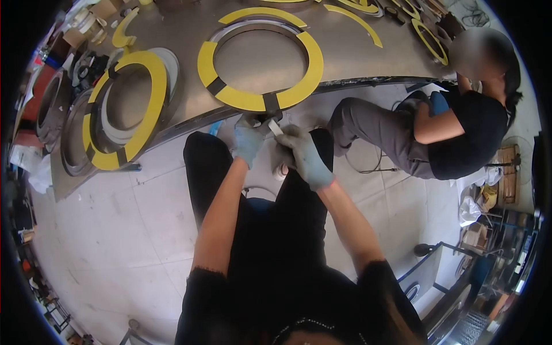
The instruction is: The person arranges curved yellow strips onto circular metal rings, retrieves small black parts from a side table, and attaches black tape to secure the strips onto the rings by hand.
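As the right hand [306, 155] grips the white piece [275, 127], its long axis slants up-left just below the ring's [313, 64] dark strip [271, 103], right beside the left hand [248, 141], whose curled fingers hide whatever they may hold.

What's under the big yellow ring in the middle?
The brown tabletop shows through the hole of the yellow ring. A grey rim peeks out along its inside edge. The yellow part covers whatever is right beneath it, so I can't tell you that.
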The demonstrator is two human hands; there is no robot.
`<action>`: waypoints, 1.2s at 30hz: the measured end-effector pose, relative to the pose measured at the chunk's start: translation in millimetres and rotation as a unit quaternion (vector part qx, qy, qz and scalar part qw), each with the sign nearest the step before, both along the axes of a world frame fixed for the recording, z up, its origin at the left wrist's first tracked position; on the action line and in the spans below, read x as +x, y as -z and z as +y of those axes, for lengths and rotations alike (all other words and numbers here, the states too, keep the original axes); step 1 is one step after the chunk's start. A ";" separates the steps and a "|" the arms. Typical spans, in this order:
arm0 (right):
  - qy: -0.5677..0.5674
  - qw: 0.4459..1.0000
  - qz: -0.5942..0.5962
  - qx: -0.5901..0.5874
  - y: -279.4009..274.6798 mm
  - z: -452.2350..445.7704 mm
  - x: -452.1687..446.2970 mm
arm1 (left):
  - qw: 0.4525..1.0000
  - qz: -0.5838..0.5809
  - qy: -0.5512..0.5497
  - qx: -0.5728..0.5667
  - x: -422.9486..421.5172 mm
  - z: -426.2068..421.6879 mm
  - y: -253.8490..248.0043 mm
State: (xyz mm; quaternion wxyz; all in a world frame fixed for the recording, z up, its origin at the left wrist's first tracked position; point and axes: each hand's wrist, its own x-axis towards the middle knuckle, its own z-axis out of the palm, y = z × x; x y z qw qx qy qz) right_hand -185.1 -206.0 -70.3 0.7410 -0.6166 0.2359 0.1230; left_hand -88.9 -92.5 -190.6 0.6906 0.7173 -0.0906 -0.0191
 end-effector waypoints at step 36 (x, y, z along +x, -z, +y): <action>-0.043 0.658 -0.460 -0.595 -77.4 -31.9 176.2 | 0.945 -0.318 -0.039 -0.067 -23.9 61.4 -118.1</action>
